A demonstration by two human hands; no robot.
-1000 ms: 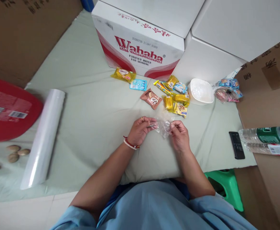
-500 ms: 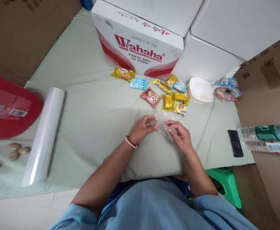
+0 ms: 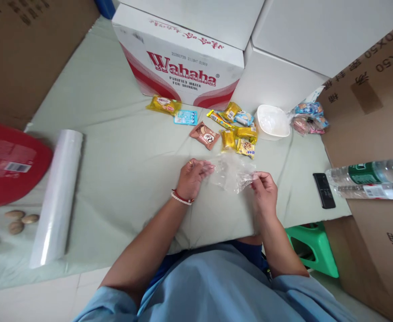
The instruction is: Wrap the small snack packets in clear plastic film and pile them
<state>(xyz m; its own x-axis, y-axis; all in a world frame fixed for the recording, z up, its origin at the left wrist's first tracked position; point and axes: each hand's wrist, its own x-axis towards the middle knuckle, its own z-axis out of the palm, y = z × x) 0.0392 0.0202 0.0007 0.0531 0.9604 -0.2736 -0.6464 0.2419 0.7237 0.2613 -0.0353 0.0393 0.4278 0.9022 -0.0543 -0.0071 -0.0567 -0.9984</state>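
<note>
A clear plastic bag (image 3: 230,172) is stretched between my two hands above the table's front part. My left hand (image 3: 194,176) pinches its left edge, and my right hand (image 3: 264,190) grips the right edge between thumb and fingers. Just beyond the bag lie several wrapped snacks: a brown packet (image 3: 204,135), a yellow-wrapped snack (image 3: 228,140), a cookie packet (image 3: 245,148) and a thin yellow stick packet (image 3: 219,120). Farther left are a larger yellow-wrapped snack (image 3: 164,104) and a light blue packet (image 3: 185,117).
A white plastic tub (image 3: 273,129) stands right of the snacks, before white boxes. A Wahaha carton (image 3: 183,76) borders the back. At left lie a plastic film roll (image 3: 58,197), a red container (image 3: 11,163) and walnut-like items (image 3: 16,227); at right, a phone (image 3: 324,191) and bottles (image 3: 367,174).
My hands have moved apart, the right one going rightward, and the bag between them has spread out wider. The whole view has shifted slightly.
</note>
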